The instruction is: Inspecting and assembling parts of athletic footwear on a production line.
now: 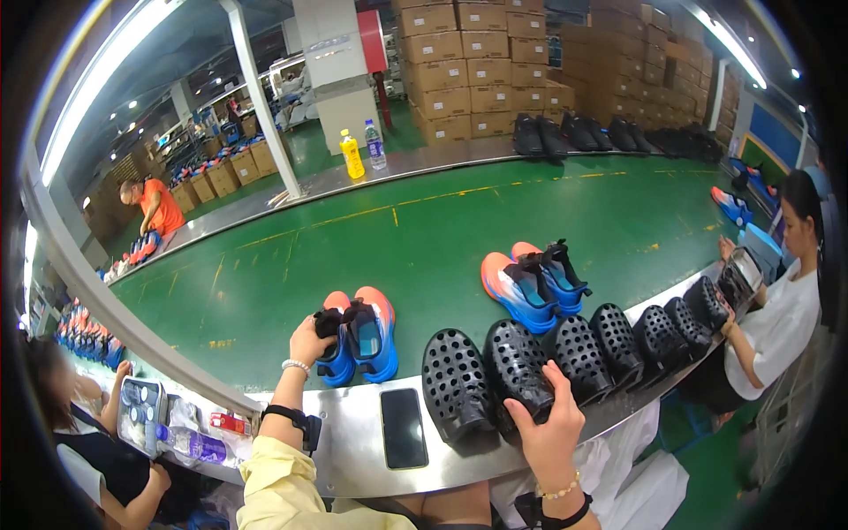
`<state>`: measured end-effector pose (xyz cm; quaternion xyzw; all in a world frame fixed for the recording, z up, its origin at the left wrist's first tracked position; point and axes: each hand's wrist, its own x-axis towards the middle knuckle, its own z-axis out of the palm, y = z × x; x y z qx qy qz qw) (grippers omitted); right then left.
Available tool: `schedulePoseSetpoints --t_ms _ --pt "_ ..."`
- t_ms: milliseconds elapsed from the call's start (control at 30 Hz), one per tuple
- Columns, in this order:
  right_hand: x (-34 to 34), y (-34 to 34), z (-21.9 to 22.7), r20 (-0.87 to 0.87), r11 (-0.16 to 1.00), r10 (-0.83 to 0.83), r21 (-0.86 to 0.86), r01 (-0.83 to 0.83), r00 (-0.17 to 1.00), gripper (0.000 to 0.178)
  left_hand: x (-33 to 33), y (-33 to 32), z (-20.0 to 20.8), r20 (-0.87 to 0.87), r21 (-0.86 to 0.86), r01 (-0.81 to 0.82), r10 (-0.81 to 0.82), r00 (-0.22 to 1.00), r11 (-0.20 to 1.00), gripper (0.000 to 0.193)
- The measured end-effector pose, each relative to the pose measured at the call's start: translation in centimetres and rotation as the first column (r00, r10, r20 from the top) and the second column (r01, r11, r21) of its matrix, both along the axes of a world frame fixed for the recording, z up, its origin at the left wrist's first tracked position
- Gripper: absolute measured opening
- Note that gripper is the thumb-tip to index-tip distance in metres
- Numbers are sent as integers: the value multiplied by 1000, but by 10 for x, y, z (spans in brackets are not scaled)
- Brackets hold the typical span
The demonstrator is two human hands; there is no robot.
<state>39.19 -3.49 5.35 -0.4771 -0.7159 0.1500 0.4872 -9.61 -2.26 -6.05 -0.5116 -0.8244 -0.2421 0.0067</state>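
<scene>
Two bare hands are at work from where I stand. The left grip (309, 343) is curled in, its fingers bent round the black collar of the left shoe (336, 368). The right grip (555, 415) is half open, thumb and fingers spread over the narrow end of a black form (514, 358) full of round holes; whether it is clamped on, I can't tell.

That left shoe stands beside its mate (380, 358) on the green belt (424, 230), right by the edge of the steel counter (340, 442). Both have coral toes pointing away from the person, bright blue heels and black collars, and a pale blue insole shows in the mate. A second pair (508, 287), coloured alike, sits farther right on the belt, toes angled up and left.

A phone (404, 428), its screen dark, lies on the counter between the hands. More black forms (618, 344) run along to the right, where a co-worker (777, 300) has a hand on one. Across the belt stand a yellow bottle (352, 157) and a clear one (376, 148), with stacked cartons (468, 71) behind.
</scene>
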Motion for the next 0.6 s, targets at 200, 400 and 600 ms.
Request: schedulePoseSetpoints --t_ms 200,400,600 --pt "0 -7 7 -77 997 8 -75 -14 997 61 -11 -1 -1 73 -36 -19 21 997 999 70" --pt "-11 -19 44 173 940 -191 -251 231 966 52 -39 0 15 266 -190 193 -139 954 963 72" --pt "-17 -29 49 301 924 -256 -202 324 918 61 -36 -6 10 130 -166 84 -63 990 983 62"
